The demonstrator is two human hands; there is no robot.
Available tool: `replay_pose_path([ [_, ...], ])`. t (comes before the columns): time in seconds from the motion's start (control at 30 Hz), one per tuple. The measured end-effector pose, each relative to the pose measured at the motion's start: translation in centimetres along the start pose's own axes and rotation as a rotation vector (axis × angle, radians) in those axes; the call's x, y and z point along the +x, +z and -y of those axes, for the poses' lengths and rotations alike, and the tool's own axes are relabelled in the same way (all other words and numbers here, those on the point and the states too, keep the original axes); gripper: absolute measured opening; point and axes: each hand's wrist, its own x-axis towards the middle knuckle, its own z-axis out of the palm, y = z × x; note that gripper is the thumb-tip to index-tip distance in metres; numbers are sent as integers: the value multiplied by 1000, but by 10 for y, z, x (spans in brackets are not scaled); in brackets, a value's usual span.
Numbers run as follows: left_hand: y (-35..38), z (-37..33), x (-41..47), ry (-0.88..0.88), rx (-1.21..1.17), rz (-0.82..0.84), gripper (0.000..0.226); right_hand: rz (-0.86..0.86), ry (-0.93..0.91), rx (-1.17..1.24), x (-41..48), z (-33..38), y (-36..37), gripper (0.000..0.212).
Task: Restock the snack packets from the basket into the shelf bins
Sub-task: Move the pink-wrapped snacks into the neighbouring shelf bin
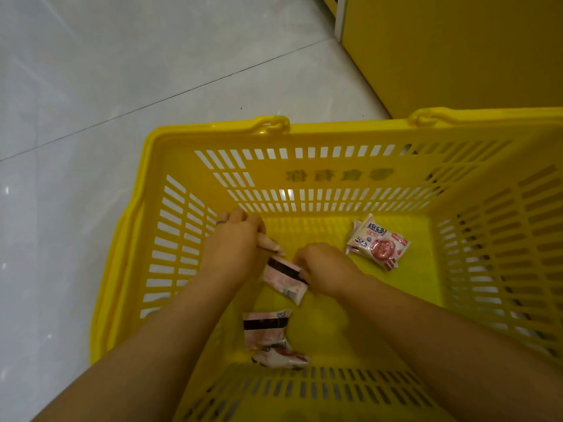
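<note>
- The right hand (pixel 323 266) reached low into the basket. Its curled fingers pinched the right edge of a pink striped packet (pixel 285 277), a flat plastic snack packet with a black band across it.
- That packet sat tilted between the two hands, over the basket floor.
- The left hand (pixel 234 239) was just beside it, back turned up and fingers curled downward, with a dark ring (pixel 221 221) on one finger. Pale pinkish ends showed at its thumb side. I cannot tell whether it clenched packets there or nothing.
- Nearer the person, between the forearms, lay a second black-banded packet (pixel 265 327), and a crumpled white packet (pixel 280 358) touched its lower edge.
- A printed cream packet (pixel 377 242) with a round red picture lay face up near the far wall, well apart from both hands.
- All of them were inside the yellow slotted plastic basket (pixel 213 130).
- The basket stood on a pale tiled floor (pixel 122 86), close beside a plain yellow panel (pixel 457 56).
</note>
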Motion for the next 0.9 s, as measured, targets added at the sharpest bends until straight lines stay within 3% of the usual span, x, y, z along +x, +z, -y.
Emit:
replay_pose_path([
  [0.1, 16, -2, 2, 14, -116, -90, 23, -62, 30, -24, -12, -14, -13, 17],
  [0.3, 53, 11, -9, 74, -143, 298, 34, -234, -113, -72, -42, -31, -19, 8],
  [0.47, 56, 8, -4, 37, -330, 323, 23, -259, -242, 162, -59, -35, -19, 10],
  [0.63, 61, -3, -2, -38, -509, 251, 23, -361, -79, 386, -52, -24, -20, 4],
  [0.8, 48, -9, 2, -140, -838, 272, 22, -377, 148, 717, -43, -18, -21, 20],
  [0.9, 38, -3, 5, -199, -751, 207, 12, -421, 221, 902, -35, -7, -25, 24],
])
